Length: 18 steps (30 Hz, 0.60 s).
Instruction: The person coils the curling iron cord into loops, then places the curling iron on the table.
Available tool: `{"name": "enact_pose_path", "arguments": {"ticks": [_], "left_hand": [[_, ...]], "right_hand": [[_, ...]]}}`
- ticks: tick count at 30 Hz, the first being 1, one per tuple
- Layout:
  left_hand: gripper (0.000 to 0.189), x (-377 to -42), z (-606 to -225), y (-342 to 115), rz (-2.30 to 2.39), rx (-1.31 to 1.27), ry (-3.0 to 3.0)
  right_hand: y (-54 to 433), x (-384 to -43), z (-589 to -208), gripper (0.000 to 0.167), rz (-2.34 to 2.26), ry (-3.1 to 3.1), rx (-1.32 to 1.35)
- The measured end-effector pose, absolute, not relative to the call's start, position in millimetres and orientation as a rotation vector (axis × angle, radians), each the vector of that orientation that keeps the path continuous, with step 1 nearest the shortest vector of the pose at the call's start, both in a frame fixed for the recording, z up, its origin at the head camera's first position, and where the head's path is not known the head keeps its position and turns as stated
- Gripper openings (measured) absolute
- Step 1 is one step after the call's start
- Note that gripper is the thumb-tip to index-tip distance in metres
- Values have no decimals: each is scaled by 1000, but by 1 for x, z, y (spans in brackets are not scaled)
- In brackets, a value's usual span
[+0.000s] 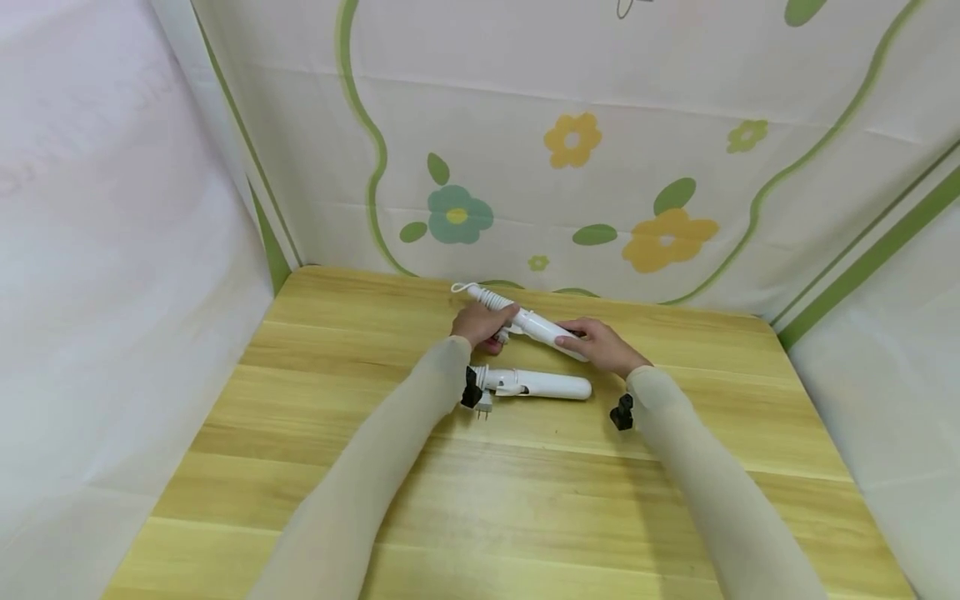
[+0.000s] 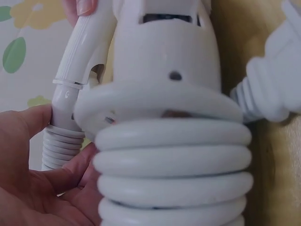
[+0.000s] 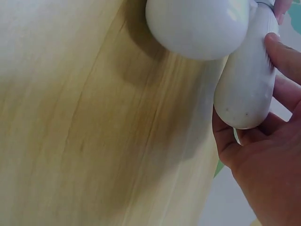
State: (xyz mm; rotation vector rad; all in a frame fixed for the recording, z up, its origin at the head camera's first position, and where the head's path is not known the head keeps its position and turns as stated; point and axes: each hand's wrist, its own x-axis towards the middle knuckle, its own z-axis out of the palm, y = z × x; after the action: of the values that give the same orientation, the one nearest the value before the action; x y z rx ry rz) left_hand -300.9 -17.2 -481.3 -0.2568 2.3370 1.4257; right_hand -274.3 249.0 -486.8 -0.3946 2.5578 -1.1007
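My left hand (image 1: 478,323) grips the far white wand-shaped electric appliance (image 1: 538,326) near its corded end, thumb on the side. Its other end, a smooth rounded one, is held by my right hand (image 1: 606,347), with fingers curled round it in the right wrist view. White cord (image 1: 493,299) is wound round the left part of this appliance and ends in a small loop. A second, similar white appliance (image 1: 553,385) lies on the table, nearer than the first; its two-pin plug (image 1: 484,403) sticks out by my left wrist. In the left wrist view its coiled cord (image 2: 174,162) fills the foreground.
Both appliances are over a wooden table (image 1: 480,508). A white cloth wall (image 1: 480,108) with printed flowers and leaves stands along the table's back edge, and pale cloth hangs at both sides. Small black wrist cameras (image 1: 622,412) sit on the sleeves.
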Motion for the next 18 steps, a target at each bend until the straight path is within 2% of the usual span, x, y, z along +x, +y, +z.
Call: {"name": "enact_pose_path", "arguments": {"ticks": [11,18], "left_hand": [[63,-308,-489,-21,1307,-173,2462],[72,-308,-486,-25,1019,-93,2614]], "right_hand": [[244,-279,-490,54,-1094,2493,-388],[240,-283,-491,55,-1105,2469,-333]]}}
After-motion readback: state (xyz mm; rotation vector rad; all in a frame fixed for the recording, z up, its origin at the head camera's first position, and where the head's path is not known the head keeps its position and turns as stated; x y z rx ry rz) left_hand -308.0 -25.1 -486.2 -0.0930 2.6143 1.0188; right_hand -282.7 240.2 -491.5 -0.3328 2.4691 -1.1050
